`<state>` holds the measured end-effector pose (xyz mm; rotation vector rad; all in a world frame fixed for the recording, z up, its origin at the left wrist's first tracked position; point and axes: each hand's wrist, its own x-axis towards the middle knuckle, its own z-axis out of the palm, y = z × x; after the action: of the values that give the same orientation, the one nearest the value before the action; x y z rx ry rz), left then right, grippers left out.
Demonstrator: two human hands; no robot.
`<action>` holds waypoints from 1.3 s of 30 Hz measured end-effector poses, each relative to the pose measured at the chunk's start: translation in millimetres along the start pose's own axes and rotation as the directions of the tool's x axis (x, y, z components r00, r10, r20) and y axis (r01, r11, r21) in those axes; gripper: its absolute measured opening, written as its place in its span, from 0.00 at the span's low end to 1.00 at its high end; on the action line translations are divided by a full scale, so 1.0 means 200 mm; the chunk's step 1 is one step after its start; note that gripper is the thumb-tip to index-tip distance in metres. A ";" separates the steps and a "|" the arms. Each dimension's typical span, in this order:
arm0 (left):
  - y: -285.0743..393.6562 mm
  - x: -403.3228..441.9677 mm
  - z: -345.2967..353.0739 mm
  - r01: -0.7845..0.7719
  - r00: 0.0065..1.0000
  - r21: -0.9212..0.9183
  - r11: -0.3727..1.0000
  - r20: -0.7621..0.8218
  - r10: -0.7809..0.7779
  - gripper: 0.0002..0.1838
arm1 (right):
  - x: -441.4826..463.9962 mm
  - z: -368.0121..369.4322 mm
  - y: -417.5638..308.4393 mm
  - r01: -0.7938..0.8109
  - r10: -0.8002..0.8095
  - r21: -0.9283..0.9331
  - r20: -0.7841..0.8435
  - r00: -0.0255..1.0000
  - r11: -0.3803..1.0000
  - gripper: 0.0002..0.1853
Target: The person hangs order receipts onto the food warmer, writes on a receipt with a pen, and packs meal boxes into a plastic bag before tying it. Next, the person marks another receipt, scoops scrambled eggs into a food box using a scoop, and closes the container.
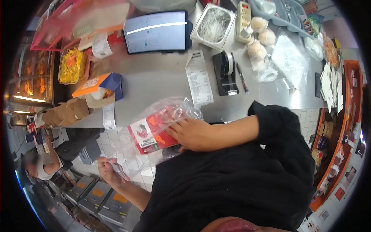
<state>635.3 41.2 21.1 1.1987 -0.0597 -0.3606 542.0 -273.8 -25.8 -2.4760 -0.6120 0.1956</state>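
A red printed box (pixel 150 133) with a white label panel lies inside a clear plastic bag (pixel 131 160), at the counter's near edge in front of my body. My right hand (pixel 191 133) grips the box's right side, fingers across its top face and thumb lower down. Whether these fingers are inside the bag or over it, I cannot tell. Off to the lower left, my left hand (pixel 109 170) is closed on a gathered part of the bag, pulling the film taut away from the box. Part of the box is hidden under my right hand.
On the steel counter (pixel 162 77) are a tablet (pixel 156 31), a receipt (pixel 199 77), a tape dispenser (pixel 226 73), a pen (pixel 242 77), a metal tray (pixel 213 25), an orange-blue food box (pixel 102 89) and a yellow food tray (pixel 71 66). Another person (pixel 48 166) works at left.
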 end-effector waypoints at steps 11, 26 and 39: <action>0.09 0.10 0.09 -0.429 0.876 0.133 0.893 -0.178 0.448 0.16 | -0.12 -1.10 0.03 0.313 -0.315 0.208 -0.020 0.949 0.927 0.13; 0.19 0.25 0.34 -0.236 0.963 0.432 0.870 -0.017 0.269 0.17 | -0.73 -1.15 2.27 -0.884 0.623 0.128 -0.754 0.208 0.449 0.15; 0.17 0.22 0.28 -0.188 0.959 0.496 0.848 -0.091 0.267 0.16 | -0.82 -1.52 1.94 0.249 0.647 0.635 -0.761 0.042 0.731 0.12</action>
<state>671.7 -11.3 65.7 1.6960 -0.1626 -0.0328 626.1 -785.3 6.3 -1.3335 0.4926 -1.0456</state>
